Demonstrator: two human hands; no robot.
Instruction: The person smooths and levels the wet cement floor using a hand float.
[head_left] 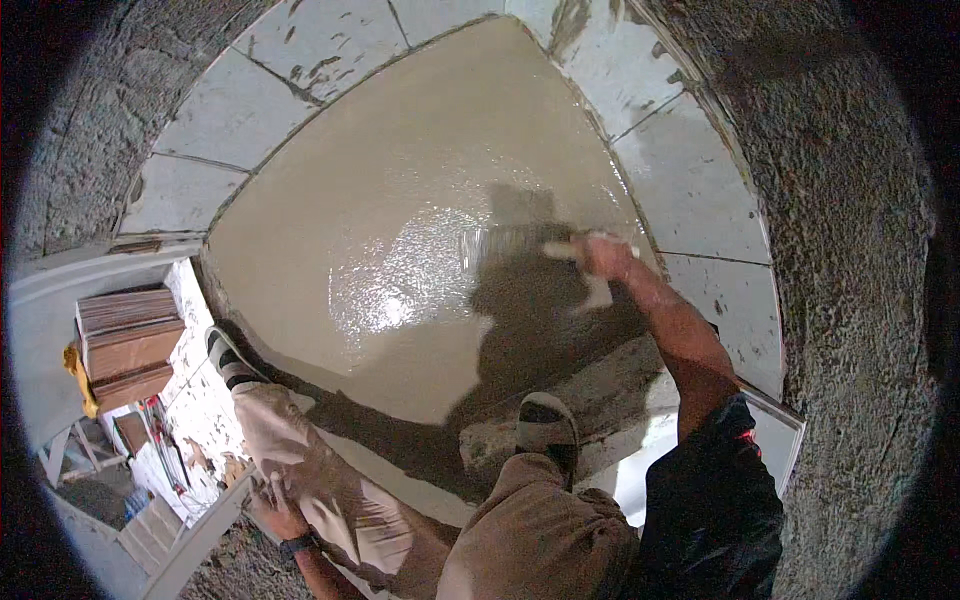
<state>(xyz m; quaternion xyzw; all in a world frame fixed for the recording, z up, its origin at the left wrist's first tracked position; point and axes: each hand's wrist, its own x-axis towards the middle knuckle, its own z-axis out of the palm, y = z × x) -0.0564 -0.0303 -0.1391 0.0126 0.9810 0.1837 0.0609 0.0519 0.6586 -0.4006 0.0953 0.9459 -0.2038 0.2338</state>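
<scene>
My right hand [607,257] is closed round the pale handle of a brush [558,250], reaching out over the floor. The brush's wide head, smeared by motion, lies against a wet, glossy beige coating [330,190] that covers the floor. Low on the left, my left hand [278,508] lies beside my trouser leg, close to a white door frame [205,525]. Its fingers are stretched out and I see nothing in them. My feet, in striped footwear [546,425], stand at the near and left edges of the coated area.
Smeared white tiles [700,175] line the bottom of rough grey walls [840,260]. A strip of bare, rough floor [610,400] runs beside my front foot. Through the doorway on the left are stacked brown boxes [135,350], a yellow object [78,380] and a white, stained surface [205,420].
</scene>
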